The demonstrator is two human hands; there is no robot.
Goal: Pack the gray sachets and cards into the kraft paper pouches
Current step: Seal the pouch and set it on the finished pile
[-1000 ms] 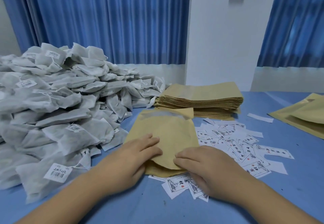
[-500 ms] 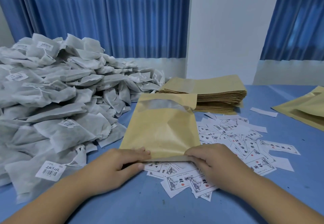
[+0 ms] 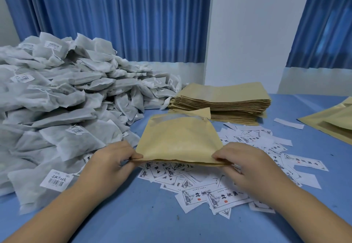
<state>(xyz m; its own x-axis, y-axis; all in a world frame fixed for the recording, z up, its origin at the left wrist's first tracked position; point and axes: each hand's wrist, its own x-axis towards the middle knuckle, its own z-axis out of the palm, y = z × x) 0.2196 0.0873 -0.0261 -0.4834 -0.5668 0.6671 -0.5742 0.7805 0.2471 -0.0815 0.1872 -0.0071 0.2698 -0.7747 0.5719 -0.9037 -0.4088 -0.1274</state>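
Observation:
A kraft paper pouch lies in front of me, its near edge lifted off the table. My left hand pinches the near left corner, and my right hand pinches the near right corner. A large heap of gray sachets with white barcode labels fills the left side. White printed cards are scattered under and to the right of the pouch. A stack of flat kraft pouches sits behind it.
The blue table runs to a white wall and blue curtains at the back. More kraft pouches lie at the right edge. A loose white paper strip lies between them and the stack.
Both hands slid from the pouch's middle out to its near corners. The pouch's near edge has come up off the cards.

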